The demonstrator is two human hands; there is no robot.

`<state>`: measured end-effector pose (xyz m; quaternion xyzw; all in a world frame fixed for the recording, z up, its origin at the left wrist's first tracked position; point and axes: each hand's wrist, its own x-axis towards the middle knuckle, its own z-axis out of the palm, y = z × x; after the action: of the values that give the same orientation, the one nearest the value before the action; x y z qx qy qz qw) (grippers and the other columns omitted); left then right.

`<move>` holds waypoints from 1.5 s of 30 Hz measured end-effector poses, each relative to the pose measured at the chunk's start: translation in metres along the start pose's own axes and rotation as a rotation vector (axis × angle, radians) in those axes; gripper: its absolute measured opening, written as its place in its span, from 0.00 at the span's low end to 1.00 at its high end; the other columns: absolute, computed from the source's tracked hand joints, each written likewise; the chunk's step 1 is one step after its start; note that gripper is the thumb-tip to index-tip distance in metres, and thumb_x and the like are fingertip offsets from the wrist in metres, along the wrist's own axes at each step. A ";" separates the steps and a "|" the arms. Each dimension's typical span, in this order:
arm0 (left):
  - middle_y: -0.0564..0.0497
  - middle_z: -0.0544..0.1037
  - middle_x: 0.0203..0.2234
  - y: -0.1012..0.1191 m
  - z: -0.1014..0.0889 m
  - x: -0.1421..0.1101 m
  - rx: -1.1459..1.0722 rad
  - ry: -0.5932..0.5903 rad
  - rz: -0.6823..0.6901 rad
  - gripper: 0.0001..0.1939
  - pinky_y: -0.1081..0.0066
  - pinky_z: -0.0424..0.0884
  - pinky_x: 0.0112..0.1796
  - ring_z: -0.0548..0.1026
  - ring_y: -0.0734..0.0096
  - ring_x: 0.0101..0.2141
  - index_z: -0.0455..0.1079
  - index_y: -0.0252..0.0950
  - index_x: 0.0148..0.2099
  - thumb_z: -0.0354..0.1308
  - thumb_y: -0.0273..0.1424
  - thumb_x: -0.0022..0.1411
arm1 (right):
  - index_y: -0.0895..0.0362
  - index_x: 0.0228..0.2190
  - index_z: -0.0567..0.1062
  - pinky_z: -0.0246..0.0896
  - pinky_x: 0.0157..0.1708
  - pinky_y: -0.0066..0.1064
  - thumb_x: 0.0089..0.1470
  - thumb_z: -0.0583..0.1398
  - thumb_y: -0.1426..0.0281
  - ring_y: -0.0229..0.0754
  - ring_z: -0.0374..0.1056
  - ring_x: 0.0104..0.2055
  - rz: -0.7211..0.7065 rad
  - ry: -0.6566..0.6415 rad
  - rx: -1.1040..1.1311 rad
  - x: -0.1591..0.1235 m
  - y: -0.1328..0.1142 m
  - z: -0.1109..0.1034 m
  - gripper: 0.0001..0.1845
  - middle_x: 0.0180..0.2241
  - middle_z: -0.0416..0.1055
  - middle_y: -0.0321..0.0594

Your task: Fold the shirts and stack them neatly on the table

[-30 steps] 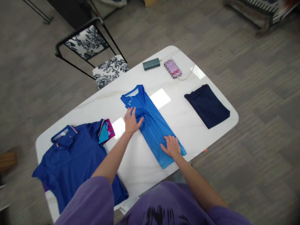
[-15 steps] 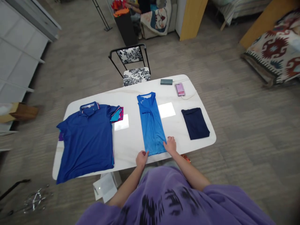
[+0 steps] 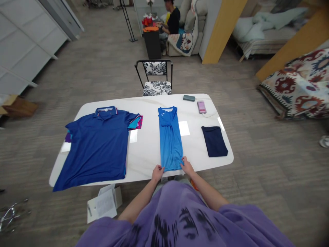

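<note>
A bright blue shirt (image 3: 170, 144) lies on the white table (image 3: 144, 151), folded into a long narrow strip with its neckline at the far end. My left hand (image 3: 157, 172) pinches the near left corner of its hem. At the near right corner, my right hand (image 3: 187, 166) has its fingers closed on the edge of the cloth. To the left, a dark blue polo shirt (image 3: 97, 149) is spread flat over other garments, whose pink and turquoise sleeves (image 3: 136, 123) stick out. A folded navy garment (image 3: 215, 141) rests to the right.
A dark box-shaped item (image 3: 189, 98) and a pink phone (image 3: 202, 107) with a cable are at the table's far right. Behind the table stands a patterned chair (image 3: 157, 88). Further back a person (image 3: 173, 20) sits by a dark bin (image 3: 153, 44). Papers (image 3: 102, 206) sit below the near edge.
The view has tilted up and shifted, showing more of the room. My right hand's fingers have closed on the shirt's corner; my left hand stays at the other corner.
</note>
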<state>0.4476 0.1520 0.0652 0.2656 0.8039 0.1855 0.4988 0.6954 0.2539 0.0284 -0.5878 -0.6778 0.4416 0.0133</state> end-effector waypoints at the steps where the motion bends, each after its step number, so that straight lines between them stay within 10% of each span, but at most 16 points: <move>1: 0.53 0.69 0.24 -0.005 -0.004 -0.004 -0.015 -0.019 0.006 0.20 0.59 0.73 0.41 0.81 0.52 0.39 0.53 0.47 0.32 0.64 0.45 0.54 | 0.50 0.50 0.72 0.62 0.43 0.31 0.62 0.60 0.69 0.45 0.72 0.38 -0.011 -0.006 0.021 -0.008 -0.005 0.002 0.14 0.34 0.76 0.34; 10: 0.57 0.71 0.22 -0.061 -0.054 -0.069 -0.229 -0.148 0.168 0.27 0.54 0.76 0.42 0.81 0.51 0.31 0.67 0.55 0.52 0.63 0.54 0.52 | 0.50 0.48 0.81 0.72 0.38 0.39 0.53 0.62 0.64 0.49 0.75 0.34 0.019 -0.083 0.143 -0.125 -0.027 -0.001 0.20 0.31 0.78 0.37; 15: 0.47 0.82 0.37 -0.029 -0.090 -0.077 -0.420 -0.266 0.191 0.27 0.54 0.81 0.47 0.83 0.55 0.41 0.80 0.46 0.48 0.64 0.60 0.58 | 0.47 0.54 0.80 0.76 0.48 0.46 0.51 0.62 0.68 0.53 0.78 0.44 -0.183 -0.038 0.119 -0.127 -0.065 -0.050 0.27 0.49 0.81 0.44; 21: 0.48 0.84 0.39 0.092 -0.147 0.012 -0.355 -0.213 0.368 0.34 0.61 0.80 0.44 0.82 0.61 0.39 0.80 0.40 0.60 0.75 0.49 0.54 | 0.48 0.47 0.81 0.75 0.50 0.47 0.64 0.60 0.63 0.52 0.78 0.44 -0.366 0.061 0.058 0.012 -0.137 -0.148 0.13 0.46 0.81 0.44; 29: 0.47 0.83 0.34 0.255 -0.160 0.289 -0.215 0.082 0.322 0.19 0.61 0.78 0.43 0.79 0.61 0.32 0.79 0.37 0.49 0.64 0.47 0.68 | 0.53 0.52 0.78 0.71 0.46 0.41 0.70 0.59 0.58 0.50 0.75 0.41 -0.313 0.134 -0.092 0.324 -0.177 -0.198 0.16 0.42 0.81 0.42; 34: 0.34 0.78 0.59 0.270 -0.114 0.398 0.117 0.347 0.334 0.37 0.51 0.72 0.60 0.78 0.48 0.56 0.64 0.34 0.75 0.65 0.40 0.69 | 0.63 0.73 0.60 0.66 0.63 0.54 0.69 0.59 0.62 0.62 0.67 0.62 -0.259 0.199 -0.259 0.441 -0.159 -0.155 0.37 0.65 0.69 0.62; 40: 0.35 0.62 0.73 0.252 -0.079 0.417 0.421 0.281 0.528 0.32 0.40 0.58 0.69 0.59 0.35 0.71 0.68 0.42 0.73 0.64 0.42 0.71 | 0.57 0.73 0.63 0.52 0.70 0.65 0.70 0.58 0.61 0.69 0.51 0.72 -0.331 0.110 -0.325 0.460 -0.124 -0.112 0.35 0.75 0.54 0.59; 45: 0.31 0.68 0.64 0.245 -0.094 0.437 0.268 0.494 0.242 0.38 0.45 0.61 0.69 0.66 0.41 0.65 0.66 0.33 0.70 0.67 0.50 0.67 | 0.65 0.68 0.64 0.60 0.64 0.62 0.67 0.61 0.53 0.68 0.62 0.63 -0.024 0.364 -0.252 0.469 -0.113 -0.112 0.39 0.65 0.63 0.67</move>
<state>0.2639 0.6095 -0.0633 0.3697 0.8807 0.1950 0.2228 0.5222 0.7079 -0.0694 -0.6466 -0.7210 0.2399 0.0671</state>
